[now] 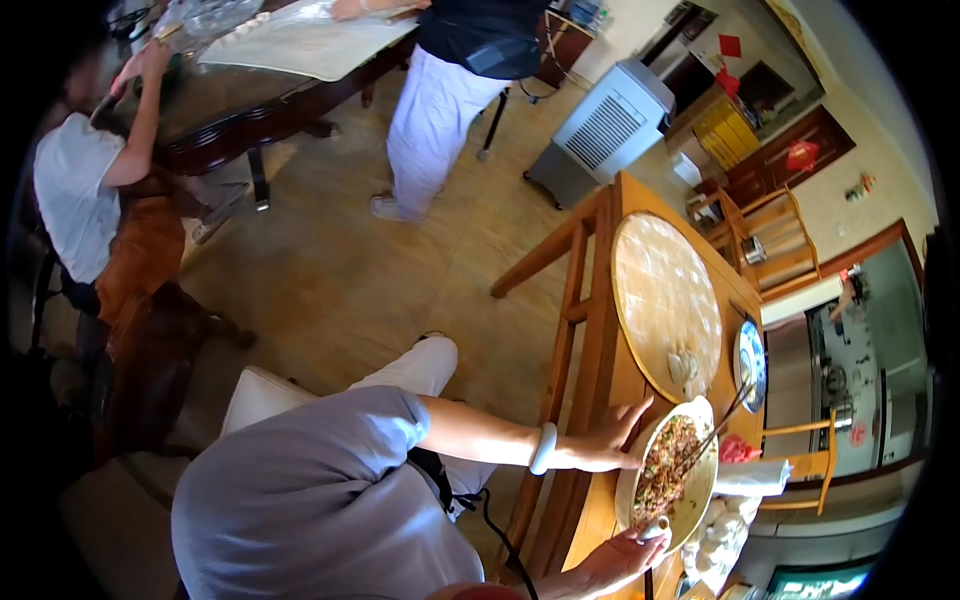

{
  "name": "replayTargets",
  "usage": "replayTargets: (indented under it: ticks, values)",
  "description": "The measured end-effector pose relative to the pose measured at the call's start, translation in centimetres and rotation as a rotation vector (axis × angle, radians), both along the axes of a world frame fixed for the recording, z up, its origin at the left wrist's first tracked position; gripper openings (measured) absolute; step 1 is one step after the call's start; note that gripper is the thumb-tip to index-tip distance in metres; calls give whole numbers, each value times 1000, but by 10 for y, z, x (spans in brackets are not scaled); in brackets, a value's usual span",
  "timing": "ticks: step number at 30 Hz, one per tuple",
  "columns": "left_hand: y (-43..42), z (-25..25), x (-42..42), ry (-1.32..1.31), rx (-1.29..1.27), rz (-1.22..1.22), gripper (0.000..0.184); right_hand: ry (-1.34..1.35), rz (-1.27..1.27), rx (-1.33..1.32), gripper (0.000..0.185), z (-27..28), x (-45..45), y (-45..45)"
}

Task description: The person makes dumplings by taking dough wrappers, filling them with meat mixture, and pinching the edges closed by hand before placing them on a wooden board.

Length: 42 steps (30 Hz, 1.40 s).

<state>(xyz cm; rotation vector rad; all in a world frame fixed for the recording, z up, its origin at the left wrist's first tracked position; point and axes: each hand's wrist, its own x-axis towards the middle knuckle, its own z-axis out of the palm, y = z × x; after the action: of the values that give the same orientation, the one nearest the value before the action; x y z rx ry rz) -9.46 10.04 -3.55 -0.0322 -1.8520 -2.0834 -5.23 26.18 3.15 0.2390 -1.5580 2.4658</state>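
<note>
A large pale bowl (pixel 706 470) of chopped brown and green filling (pixel 665 470) stands on the wooden table, with chopsticks (pixel 722 422) leaning in it. My left hand (pixel 600 448), below a pale bangle, is at the bowl's near rim with its fingers spread and nothing in them. My right hand (pixel 615 562) pinches a small white dumpling (pixel 655 530) at the bowl's lower edge in the picture. Beyond my left hand lies a round floured board (pixel 665 290) carrying a few white dumplings (pixel 684 368).
A blue-and-white plate (pixel 750 365), a roll of clear plastic (pixel 752 478) and a bag of white pieces (pixel 722 540) are past the bowl. One person stands by a dark table (pixel 230 115) with a white sheet (pixel 310 40); another sits there. An air cooler (pixel 605 125) stands on the floor.
</note>
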Motion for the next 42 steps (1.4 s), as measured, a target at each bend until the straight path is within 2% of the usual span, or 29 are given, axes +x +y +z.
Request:
replayTargets:
  ticks: [2,3,5,9,16,24,28,42]
  values:
    - [-4,-4,5,1,18,-33,96,-28,-40,-67,9,9,6,-13]
    - [-4,-5,8,17,33,-39,95,-33,-48,-40,8,7,4,-11]
    - [-11,2,23,30,106,-98,93,33,38,-34,11,0,-2,-4]
    - [-16,2,39,146,-71,-79,97,103,-1,109,15,-17,-13,7]
    - [-25,16,64,133,-143,-248,101,2,168,-114,11,-15,-20,9]
    - [-17,14,59,324,-246,-228,100,53,255,-27,9,-6,-14,-5]
    - [-12,19,60,324,-150,-320,101,4,185,67,10,-15,-13,-5]
    - [-6,25,60,279,-225,-393,108,3,244,152,13,-22,0,-8]
